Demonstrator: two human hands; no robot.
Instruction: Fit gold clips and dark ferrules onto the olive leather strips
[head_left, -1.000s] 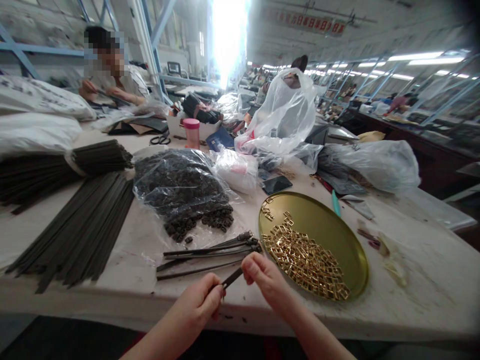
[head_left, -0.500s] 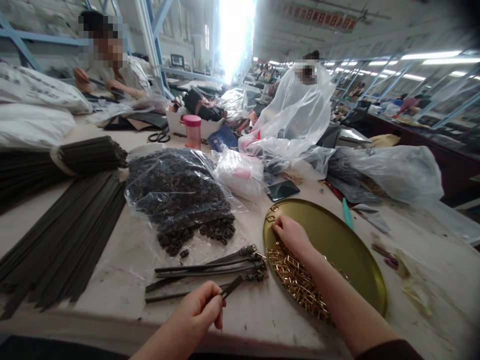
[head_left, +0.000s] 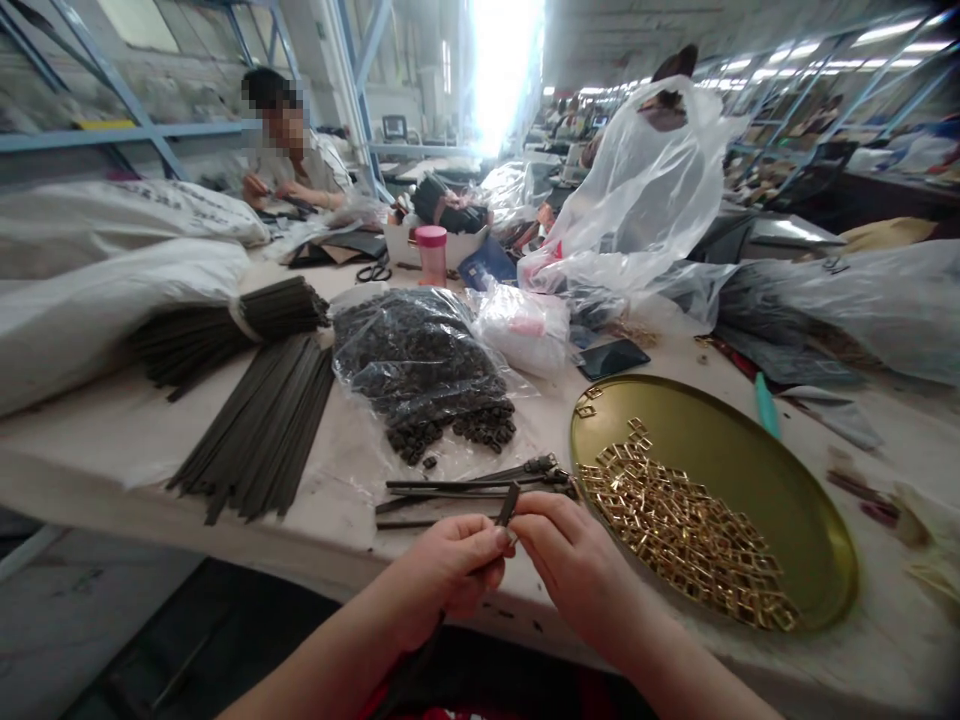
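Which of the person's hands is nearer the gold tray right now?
Right. The right hand sits just off the near left rim of the gold tray. The left hand, pinching a dark strap, is farther left, beyond the right hand.

Holds left hand (head_left: 450,570) curled, thumb and forefinger pinched tight, forearm coming in from the lower left. Sets right hand (head_left: 577,565) just beside it, palm down, fingertips (head_left: 529,520) pinched and meeting the left thumb tip. Angles both bare forearms inward, wrists near level.
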